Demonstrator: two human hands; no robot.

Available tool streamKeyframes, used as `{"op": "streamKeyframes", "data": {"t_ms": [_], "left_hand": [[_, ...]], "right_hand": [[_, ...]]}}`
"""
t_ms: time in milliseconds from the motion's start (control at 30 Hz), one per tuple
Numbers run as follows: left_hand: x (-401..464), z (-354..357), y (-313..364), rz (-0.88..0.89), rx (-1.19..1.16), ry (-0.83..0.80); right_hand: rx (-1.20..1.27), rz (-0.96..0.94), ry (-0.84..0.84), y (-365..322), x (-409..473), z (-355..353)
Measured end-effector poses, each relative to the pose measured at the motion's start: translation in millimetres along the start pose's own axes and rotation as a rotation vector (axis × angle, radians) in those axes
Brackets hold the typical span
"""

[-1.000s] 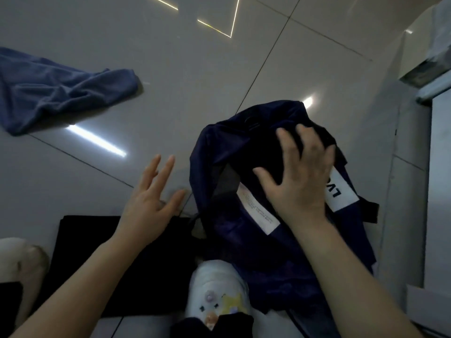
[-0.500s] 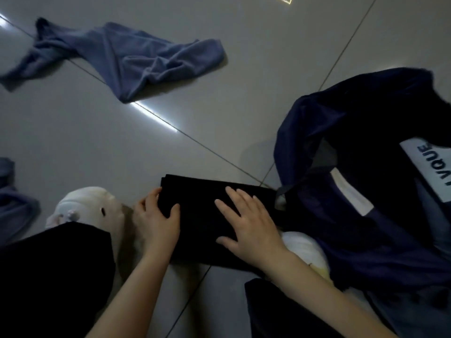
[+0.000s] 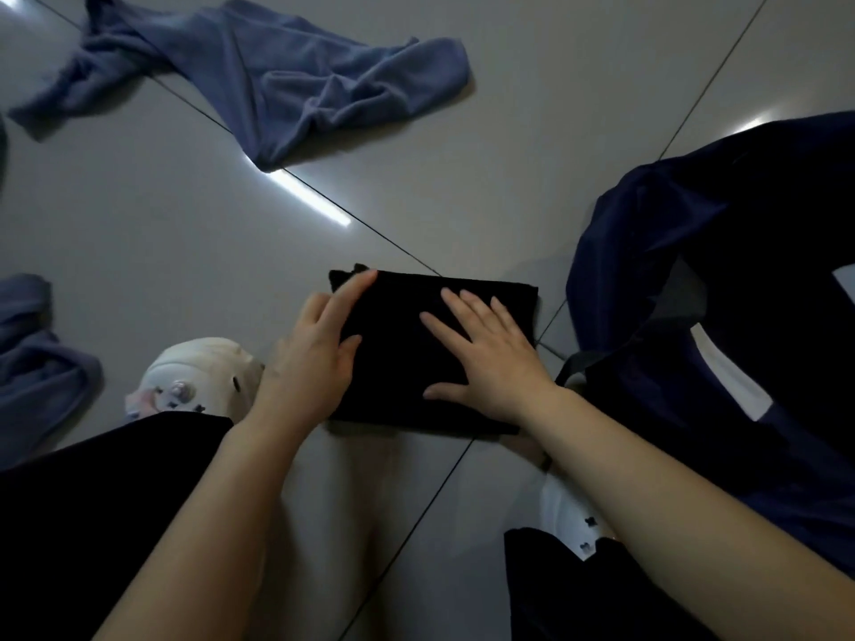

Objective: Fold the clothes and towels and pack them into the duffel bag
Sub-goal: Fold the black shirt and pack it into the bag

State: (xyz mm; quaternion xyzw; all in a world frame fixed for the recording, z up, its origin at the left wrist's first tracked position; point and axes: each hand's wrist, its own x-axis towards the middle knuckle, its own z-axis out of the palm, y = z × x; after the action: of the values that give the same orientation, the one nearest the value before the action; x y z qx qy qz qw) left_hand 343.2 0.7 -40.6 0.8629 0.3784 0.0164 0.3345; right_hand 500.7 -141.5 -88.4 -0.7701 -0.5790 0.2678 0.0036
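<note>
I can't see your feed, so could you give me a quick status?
Both hands, left and right, flat on folded black garment. Duffel bag open alongside. Blue towel unfolded.

The bag (image 3: 721, 279) runs off the right edge; its white label's (image 3: 731, 377) print is unreadable; the left cloth (image 3: 32, 358) is cut off.

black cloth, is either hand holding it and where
Neither grips it: left hand rests at the black cloth's left edge, right hand lies flat on top.
</note>
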Motion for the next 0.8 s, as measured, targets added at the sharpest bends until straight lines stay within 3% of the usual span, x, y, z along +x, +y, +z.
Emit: {"op": "streamKeyframes", "data": {"t_ms": [67,133,267,400,433,500,567,633,733,800], "left_hand": [[4,-9,12,0.075,0.072,0.086],[7,-9,31,0.076,-0.018,0.161],[9,15,69,-0.042,-0.141,0.093],[-3,41,73,-0.075,-0.212,0.069],[-6,47,72,-0.063,-0.211,0.07],[-12,59,69,-0.022,-0.208,0.064],[-18,69,67,0.048,-0.158,0.009],[-21,77,63,0.117,-0.119,-0.044],[-21,78,58,0.069,-0.213,-0.041],[-21,78,51,0.135,-0.118,-0.001]], "right_hand": [[-0.022,0.015,0.027,-2,2,1],[-0.019,0.029,0.06,-7,2,4],[0.241,-0.004,0.156,-12,-2,7],[0.517,0.263,0.613,0,-31,-3],[0.588,0.367,0.648,3,-41,-5],[0.813,0.534,0.488,7,-52,-1],[1.039,0.587,0.307,5,-55,4],[1.143,0.565,0.287,3,-53,6],[1.329,0.529,0.31,4,-50,3],[1.366,0.491,0.319,6,-53,3]]}}
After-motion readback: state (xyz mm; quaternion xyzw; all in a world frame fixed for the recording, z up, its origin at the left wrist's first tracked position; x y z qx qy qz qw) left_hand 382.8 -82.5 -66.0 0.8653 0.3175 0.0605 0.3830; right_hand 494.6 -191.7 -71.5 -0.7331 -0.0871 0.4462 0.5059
